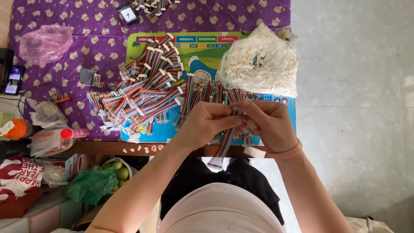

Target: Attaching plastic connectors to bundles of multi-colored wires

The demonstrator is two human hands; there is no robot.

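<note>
1. Left hand (206, 122) and right hand (268, 123) brought close together above the near table edge, fingertips of both pinching the upper end of one rainbow ribbon cable (224, 144).
2. Cable hanging down from the pinch, past the wooden table edge (108, 148), its white connector end dangling over the lap.
3. Just beyond the hands, a row of similar cables (207, 92); further left, a big loose heap of finished cables (142, 90) on a colourful mat (202, 54).
4. Behind the right hand, a clear plastic bag of white connector housings (261, 60), bulging and open.
5. Likely risks: wires slipping out of order under a loose pinch; dangling end snagging the table edge; an elbow nudging the heap or bag and spilling parts onto the floor.
</note>
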